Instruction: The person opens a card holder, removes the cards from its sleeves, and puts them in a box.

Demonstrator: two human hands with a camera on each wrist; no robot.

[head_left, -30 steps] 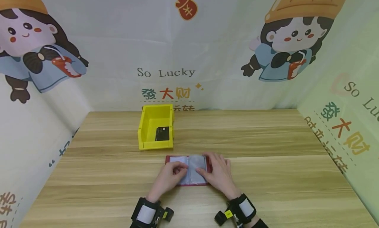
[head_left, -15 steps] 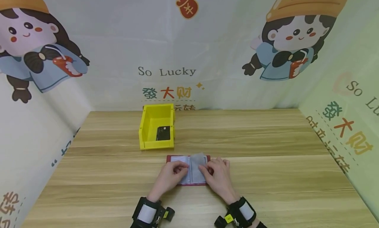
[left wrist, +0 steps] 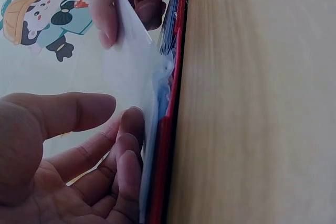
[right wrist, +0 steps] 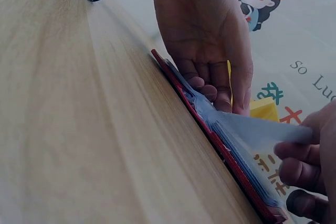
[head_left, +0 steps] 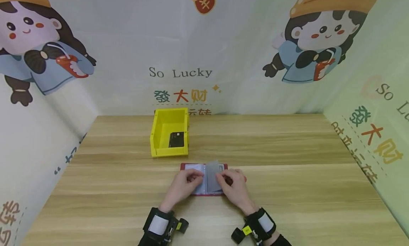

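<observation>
A small card holder [head_left: 200, 191] with a red cover and clear plastic sleeves lies spread on the table under both hands. My right hand [head_left: 235, 189] pinches the edge of one translucent sleeve page [head_left: 212, 176], which stands tilted up from the stack. The right wrist view shows that page [right wrist: 262, 129] rising from the spine, with several sleeves flat beneath it. On the left half, my left hand [head_left: 183, 186] rests its fingertips against the sleeves. Its thumb [left wrist: 86, 111] is apart from the fingers, with nothing held between them.
Behind the card holder stands a yellow bin [head_left: 169, 153] with a black card [head_left: 176, 140] in it. The wooden table [head_left: 287, 160] meets printed backdrop sheets [head_left: 243, 61] at the back and sides. Each wrist wears a strapped camera.
The right hand's fingers have drawn in from the holder's right edge to pinch the sleeve page, which has lifted from lying flat. The left hand keeps its place on the left half.
</observation>
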